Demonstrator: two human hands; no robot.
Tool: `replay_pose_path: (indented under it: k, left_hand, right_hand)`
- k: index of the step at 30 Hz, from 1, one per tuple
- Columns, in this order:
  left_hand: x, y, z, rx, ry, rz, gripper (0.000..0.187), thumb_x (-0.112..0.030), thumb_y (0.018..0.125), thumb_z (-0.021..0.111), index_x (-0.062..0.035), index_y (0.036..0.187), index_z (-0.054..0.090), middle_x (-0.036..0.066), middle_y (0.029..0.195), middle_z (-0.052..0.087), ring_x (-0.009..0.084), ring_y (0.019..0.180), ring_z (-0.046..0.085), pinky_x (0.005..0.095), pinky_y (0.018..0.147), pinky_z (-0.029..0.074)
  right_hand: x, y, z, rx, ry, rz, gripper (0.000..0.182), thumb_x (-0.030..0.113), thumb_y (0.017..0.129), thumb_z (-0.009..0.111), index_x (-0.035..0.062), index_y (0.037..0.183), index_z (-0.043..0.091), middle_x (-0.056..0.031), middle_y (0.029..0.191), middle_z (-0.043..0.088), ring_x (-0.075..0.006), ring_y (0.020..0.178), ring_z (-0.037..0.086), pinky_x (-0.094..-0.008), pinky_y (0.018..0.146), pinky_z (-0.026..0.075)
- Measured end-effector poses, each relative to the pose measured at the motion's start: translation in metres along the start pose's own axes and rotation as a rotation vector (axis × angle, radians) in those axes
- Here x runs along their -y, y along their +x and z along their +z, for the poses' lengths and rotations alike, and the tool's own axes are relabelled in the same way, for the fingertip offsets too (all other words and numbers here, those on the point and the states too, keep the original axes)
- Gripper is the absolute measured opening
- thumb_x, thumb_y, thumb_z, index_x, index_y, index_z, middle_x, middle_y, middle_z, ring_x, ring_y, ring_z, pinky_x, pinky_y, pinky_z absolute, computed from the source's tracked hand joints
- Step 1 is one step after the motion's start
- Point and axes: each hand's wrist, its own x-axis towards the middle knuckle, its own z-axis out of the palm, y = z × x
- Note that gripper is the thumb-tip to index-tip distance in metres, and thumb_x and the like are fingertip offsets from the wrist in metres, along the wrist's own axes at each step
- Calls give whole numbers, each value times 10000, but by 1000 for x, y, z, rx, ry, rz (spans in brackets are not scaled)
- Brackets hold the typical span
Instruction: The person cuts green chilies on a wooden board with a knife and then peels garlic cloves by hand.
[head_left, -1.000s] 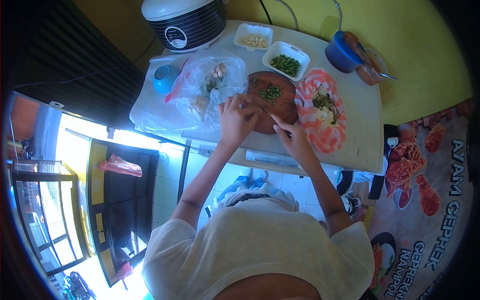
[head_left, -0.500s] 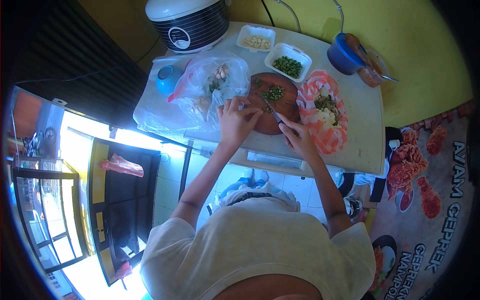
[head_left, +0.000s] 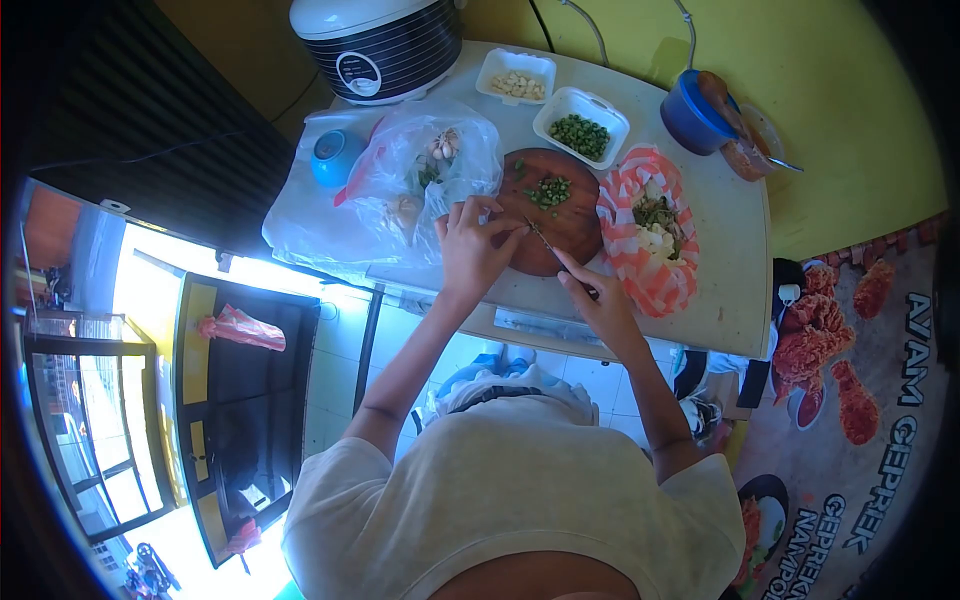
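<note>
One slim metal-bladed knife [head_left: 541, 236] points forward-left, long axis diagonal over the round brown wooden board [head_left: 582, 222]; your right hand [head_left: 606, 306] wraps its handle; your left hand [head_left: 476, 250] bunches its fingertips, contents unclear.

A loose off-white T-shirt [head_left: 510, 480] — round neckline [head_left: 500, 552] at its 6 o'clock, short sleeves [head_left: 335, 490] at 9 and 3 — covers the torso. A dark waistband [head_left: 497, 397] shows at 12 o'clock. The left hand [head_left: 475, 248] and right hand [head_left: 598, 300] are bare, like both forearms [head_left: 408, 355].
</note>
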Motion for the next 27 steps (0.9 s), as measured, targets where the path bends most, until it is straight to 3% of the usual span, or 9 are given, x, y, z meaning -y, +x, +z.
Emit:
replay_pose_path:
  k: [5, 7, 14, 17, 20, 23, 27]
  left_hand:
    - [0, -1, 1, -8, -3, -14, 133, -306, 751, 797, -204, 837, 798, -34, 1014, 587, 176, 983, 524, 378, 859, 323]
    - [-1, -3, 1, 10, -6, -28, 119, -297, 756, 786, -206, 834, 790, -26, 1022, 580, 188, 1003, 520, 391, 866, 331]
    - [-3, -3, 4, -4, -32, -44, 100, -256, 756, 778, -189, 829, 780, 5, 1034, 562, 222, 1026, 505, 408, 861, 351]
    - [-3, -3, 5, -23, -39, -41, 97, -248, 757, 778, -183, 830, 780, 7, 1019, 556, 224, 1018, 504, 406, 851, 357]
    - [-5, -2, 4, -16, -22, -46, 100, -248, 756, 779, -182, 831, 780, 8, 1007, 550, 224, 1008, 503, 406, 847, 359]
    - [-4, -2, 4, -11, -28, -53, 98, -244, 755, 779, -181, 831, 780, 9, 1006, 548, 225, 1005, 502, 405, 848, 358]
    - [-5, -3, 4, -12, -36, -54, 99, -241, 751, 781, -181, 830, 780, 8, 1009, 549, 227, 1008, 502, 406, 850, 356]
  right_hand:
    - [8, -3, -1, 3, -15, -6, 425, 252, 1006, 554, 103, 1403, 521, -6, 675, 352, -65, 586, 295, -249, 528, 346]
    - [12, -4, -3, 8, 12, 51, 411, 197, 994, 580, 117, 1396, 540, 59, 643, 313, -34, 586, 285, -222, 524, 272]
    - [11, 3, -5, 33, 17, 58, 403, 199, 995, 579, 99, 1385, 547, 55, 653, 335, -37, 593, 288, -229, 530, 279]
    - [5, 6, -1, -16, 3, -39, 400, 203, 994, 582, 81, 1374, 553, 40, 657, 323, -39, 600, 294, -231, 533, 292]
    - [12, 5, -2, 7, -26, 23, 402, 200, 991, 585, 67, 1370, 551, 18, 646, 352, -43, 615, 309, -232, 543, 318]
    - [6, 7, 0, -23, -32, -51, 403, 203, 991, 583, 55, 1365, 551, -11, 631, 413, -51, 626, 318, -238, 555, 347]
    - [9, 10, 3, -21, -61, -65, 396, 191, 995, 565, 17, 1350, 543, -145, 714, 517, -76, 634, 369, -266, 599, 409]
